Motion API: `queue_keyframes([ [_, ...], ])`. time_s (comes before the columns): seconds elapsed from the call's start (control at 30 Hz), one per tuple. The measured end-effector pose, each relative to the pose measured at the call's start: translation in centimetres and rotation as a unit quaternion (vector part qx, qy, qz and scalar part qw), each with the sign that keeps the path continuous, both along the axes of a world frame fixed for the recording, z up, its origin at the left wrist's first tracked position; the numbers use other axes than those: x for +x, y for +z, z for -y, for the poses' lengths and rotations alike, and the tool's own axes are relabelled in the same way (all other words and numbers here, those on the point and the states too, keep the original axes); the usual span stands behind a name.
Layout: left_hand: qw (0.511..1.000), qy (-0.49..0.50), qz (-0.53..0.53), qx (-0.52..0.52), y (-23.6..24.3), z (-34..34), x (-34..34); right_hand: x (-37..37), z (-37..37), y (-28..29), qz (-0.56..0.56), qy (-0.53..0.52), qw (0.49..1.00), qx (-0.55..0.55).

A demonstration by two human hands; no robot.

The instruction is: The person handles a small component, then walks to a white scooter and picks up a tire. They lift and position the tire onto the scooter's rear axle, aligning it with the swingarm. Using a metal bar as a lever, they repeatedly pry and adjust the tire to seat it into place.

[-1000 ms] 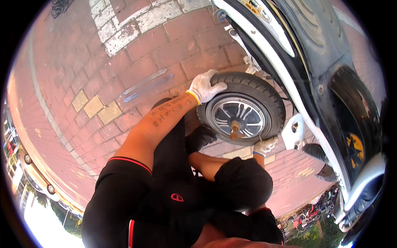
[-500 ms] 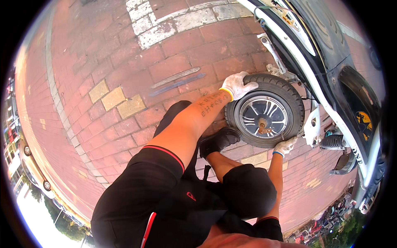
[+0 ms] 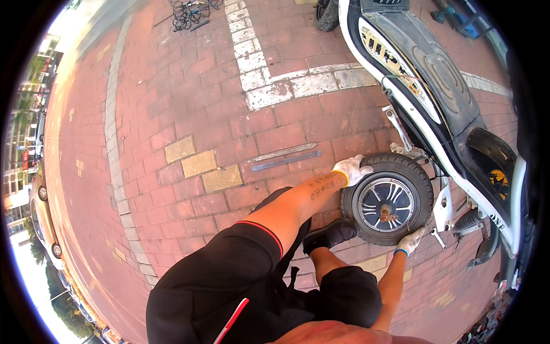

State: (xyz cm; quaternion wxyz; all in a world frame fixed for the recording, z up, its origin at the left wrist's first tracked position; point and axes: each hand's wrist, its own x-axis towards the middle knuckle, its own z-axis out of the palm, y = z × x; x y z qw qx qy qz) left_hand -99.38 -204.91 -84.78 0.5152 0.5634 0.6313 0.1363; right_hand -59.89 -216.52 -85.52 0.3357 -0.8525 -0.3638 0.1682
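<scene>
A scooter wheel (image 3: 366, 229) with a black tyre, a spoked hub rim and a rusty axle end lies on its side on the paving. My left hand (image 3: 353, 169), in a white knit glove with a yellow cuff, grips the tyre at its upper left edge. My right hand (image 3: 411, 241), gloved with a blue cuff, holds the tyre's lower right edge, its fingertips partly hidden. Right beside the wheel leans a white and black scooter (image 3: 427, 112). An open-ended wrench (image 3: 438, 238) rests next to my right hand.
Two flat bars, one grey (image 3: 283, 152) and one bluish (image 3: 286, 161), lie left of the wheel. My black shoe (image 3: 332, 236) stands against the tyre. A tangle of dark cables (image 3: 190, 14) lies far off. The scooter's shock absorber (image 3: 470, 221) shows at right.
My view has tilted up and shifted left, so everything sits lower and farther right in the picture. Both hands stay on the wheel; the wrench shows more plainly now.
</scene>
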Motion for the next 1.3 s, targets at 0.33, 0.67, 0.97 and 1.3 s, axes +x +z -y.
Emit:
queue_keyframes([
  [0.33,0.999,-0.017,0.004,-0.031,1.7,0.2,-1.2,-1.1,4.2,-1.5,-0.074,-0.038,0.993,-0.079],
  [0.67,0.999,-0.006,0.035,-0.032,1.7,-0.4,0.0,2.7,4.8,-3.3,0.231,0.091,0.919,-0.307],
  [0.97,0.980,0.133,0.145,0.032,-0.3,-1.7,3.4,-1.9,4.0,-1.3,-0.272,-0.117,0.941,0.162],
  [1.3,0.974,0.189,0.069,0.105,-3.9,-2.0,4.8,0.4,4.8,-5.8,0.143,-0.034,0.988,-0.047],
])
